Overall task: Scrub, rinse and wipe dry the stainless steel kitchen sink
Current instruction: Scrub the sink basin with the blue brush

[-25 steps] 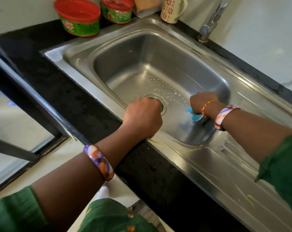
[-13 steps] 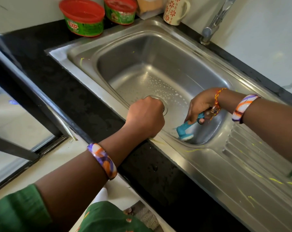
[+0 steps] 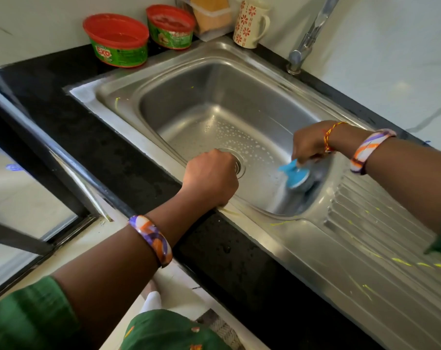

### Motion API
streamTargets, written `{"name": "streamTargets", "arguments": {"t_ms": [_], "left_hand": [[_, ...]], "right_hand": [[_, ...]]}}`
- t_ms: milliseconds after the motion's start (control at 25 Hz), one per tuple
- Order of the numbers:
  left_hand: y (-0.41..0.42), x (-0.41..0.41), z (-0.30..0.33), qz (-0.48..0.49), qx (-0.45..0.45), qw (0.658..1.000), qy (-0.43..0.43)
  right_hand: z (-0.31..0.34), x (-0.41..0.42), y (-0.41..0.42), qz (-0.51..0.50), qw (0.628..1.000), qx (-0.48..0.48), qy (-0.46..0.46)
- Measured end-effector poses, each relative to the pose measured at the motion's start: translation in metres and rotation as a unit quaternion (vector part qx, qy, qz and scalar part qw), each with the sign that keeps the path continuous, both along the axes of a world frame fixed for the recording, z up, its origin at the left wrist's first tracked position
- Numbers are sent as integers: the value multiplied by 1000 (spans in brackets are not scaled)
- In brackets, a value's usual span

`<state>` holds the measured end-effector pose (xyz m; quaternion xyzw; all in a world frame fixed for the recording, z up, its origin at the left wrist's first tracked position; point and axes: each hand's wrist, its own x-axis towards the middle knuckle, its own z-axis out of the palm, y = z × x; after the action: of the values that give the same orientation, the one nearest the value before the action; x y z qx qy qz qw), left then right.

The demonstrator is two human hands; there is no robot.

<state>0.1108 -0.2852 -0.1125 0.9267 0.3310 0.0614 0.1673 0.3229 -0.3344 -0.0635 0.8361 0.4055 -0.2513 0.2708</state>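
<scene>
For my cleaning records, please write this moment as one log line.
stage: scrubbing | right hand: grips blue plastic scrub brush on basin floor | left hand: curled over front rim of stainless steel sink | rinse, wipe: not yet

A black stone counter (image 3: 128, 152) carries the steel sink (image 3: 302, 251), set into it, with a ribbed drainboard (image 3: 381, 238) at its right. On the counter behind the sink stand two red-lidded green tubs (image 3: 117, 41) (image 3: 171, 27), side by side, a flowered mug (image 3: 249, 24), and the tap (image 3: 307, 41)
</scene>
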Motion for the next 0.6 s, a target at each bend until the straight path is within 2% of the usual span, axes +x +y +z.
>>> {"name": "streamTargets", "arguments": {"t_ms": [40,80,120,200,240,360,480,520,600], "left_hand": [[1,0,0,0,0,1000,0],[2,0,0,1,-1,1000,-1],[2,0,1,2,-1,1000,-1],[0,0,1,-1,0,1000,-4],[-1,0,0,-1,2,1000,-5],[1,0,0,-2,6,1000,-2],[0,-1,1,-6,8,1000,-2],[-1,-1,1,-5,10,1000,-5],[0,-1,1,0,11,1000,-5]], "right_hand": [[2,-10,-2,-55,996,-40,63],[3,-14,-3,-90,991,-41,92],[4,-13,-3,-62,995,-38,68],[5,-1,-7,31,998,22,-52],[5,-1,-8,30,998,35,-53],[2,-18,-7,-57,994,-22,87],[6,-13,-10,6,999,39,-27],[5,-10,-10,-7,999,46,-7],[3,-24,-11,-73,993,-9,97]]}}
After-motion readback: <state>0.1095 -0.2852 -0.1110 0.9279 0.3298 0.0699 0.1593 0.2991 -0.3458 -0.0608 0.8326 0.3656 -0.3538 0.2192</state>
